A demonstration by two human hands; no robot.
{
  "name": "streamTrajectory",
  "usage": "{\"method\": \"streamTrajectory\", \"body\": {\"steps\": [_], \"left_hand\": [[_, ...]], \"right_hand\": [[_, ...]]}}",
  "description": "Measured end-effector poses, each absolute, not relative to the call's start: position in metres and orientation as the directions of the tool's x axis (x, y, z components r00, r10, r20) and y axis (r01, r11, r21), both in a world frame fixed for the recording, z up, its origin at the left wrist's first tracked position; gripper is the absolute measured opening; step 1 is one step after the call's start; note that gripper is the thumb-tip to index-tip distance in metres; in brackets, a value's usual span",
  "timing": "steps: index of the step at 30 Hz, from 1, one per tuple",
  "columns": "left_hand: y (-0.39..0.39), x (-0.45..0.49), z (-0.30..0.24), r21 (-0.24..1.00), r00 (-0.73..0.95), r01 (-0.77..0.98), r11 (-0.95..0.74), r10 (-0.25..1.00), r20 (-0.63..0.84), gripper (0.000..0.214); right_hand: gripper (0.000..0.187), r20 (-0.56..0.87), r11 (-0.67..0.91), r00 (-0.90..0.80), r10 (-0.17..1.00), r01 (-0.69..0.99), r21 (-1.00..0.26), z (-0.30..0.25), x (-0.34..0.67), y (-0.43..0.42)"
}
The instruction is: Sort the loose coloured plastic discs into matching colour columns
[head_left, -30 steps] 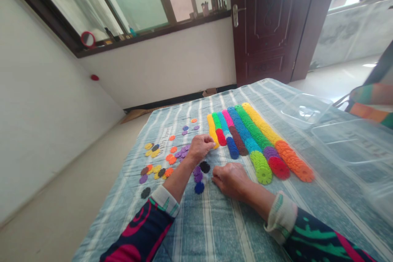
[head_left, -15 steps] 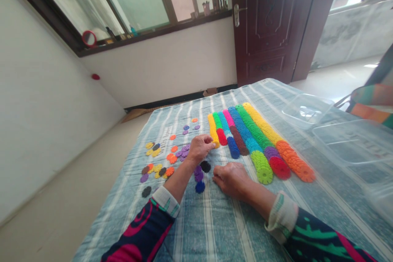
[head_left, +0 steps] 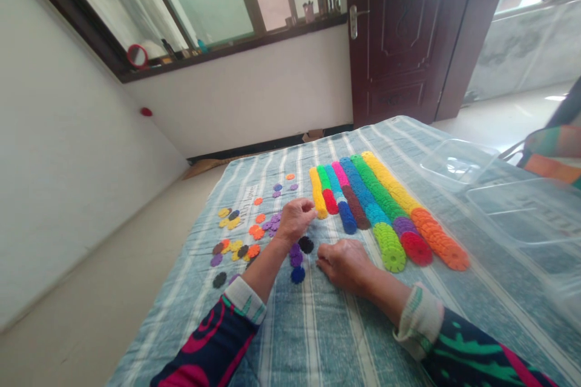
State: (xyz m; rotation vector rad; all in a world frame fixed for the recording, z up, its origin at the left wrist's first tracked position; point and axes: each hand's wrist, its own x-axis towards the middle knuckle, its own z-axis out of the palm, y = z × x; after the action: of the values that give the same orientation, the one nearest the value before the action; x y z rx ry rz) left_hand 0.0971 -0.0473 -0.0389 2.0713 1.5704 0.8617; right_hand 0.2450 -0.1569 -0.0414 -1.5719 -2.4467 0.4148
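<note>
Rows of coloured flower-shaped plastic discs (head_left: 376,205) lie packed edge to edge on a blue striped cloth (head_left: 318,338). My left hand (head_left: 295,221) is curled, its fingertips pinched against the near end of the yellow row (head_left: 318,193). Resting knuckles-up on the cloth, my right hand (head_left: 342,263) has its fingers bent under; whatever it holds is hidden. A black disc (head_left: 305,245), purple discs (head_left: 295,256) and a blue disc (head_left: 298,275) lie between the two hands.
Loose yellow, orange, purple and dark discs (head_left: 236,242) are scattered to the left. Clear plastic tubs (head_left: 521,205) stand at the right. The cloth's left edge drops to the floor. A dark wooden door (head_left: 408,36) and a window sill are behind.
Both hands stay where they were. Only the camera has shifted slightly.
</note>
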Motion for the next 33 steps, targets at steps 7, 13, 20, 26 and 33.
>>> {"method": "streamTrajectory", "body": {"steps": [7, 13, 20, 26, 33], "left_hand": [[-0.065, 0.021, -0.017, 0.490, 0.125, 0.841, -0.227, 0.965, 0.232, 0.014], [-0.084, -0.065, 0.007, 0.347, -0.077, 0.937, 0.046, 0.994, 0.079, 0.013], [-0.094, -0.083, 0.007, 0.360, -0.087, 0.928, 0.097, 0.995, -0.046, 0.015], [-0.090, -0.081, 0.005, 0.423, -0.082, 0.898, 0.121, 0.991, -0.110, 0.015], [-0.095, -0.081, 0.004, 0.546, -0.189, 0.806, 0.229, 0.973, -0.130, 0.019]], "right_hand": [[0.030, 0.001, 0.383, -0.406, 0.914, 0.862, -0.332, -0.044, 0.245, -0.159], [0.030, 0.024, 0.389, -0.402, 0.915, 0.867, -0.312, -0.049, 0.245, -0.159], [0.029, 0.031, 0.380, -0.390, 0.920, 0.873, -0.305, -0.052, 0.245, -0.159], [0.029, 0.031, 0.388, -0.397, 0.917, 0.874, -0.292, -0.051, 0.246, -0.160], [0.031, 0.012, 0.386, -0.402, 0.916, 0.871, -0.305, -0.047, 0.245, -0.160]]}}
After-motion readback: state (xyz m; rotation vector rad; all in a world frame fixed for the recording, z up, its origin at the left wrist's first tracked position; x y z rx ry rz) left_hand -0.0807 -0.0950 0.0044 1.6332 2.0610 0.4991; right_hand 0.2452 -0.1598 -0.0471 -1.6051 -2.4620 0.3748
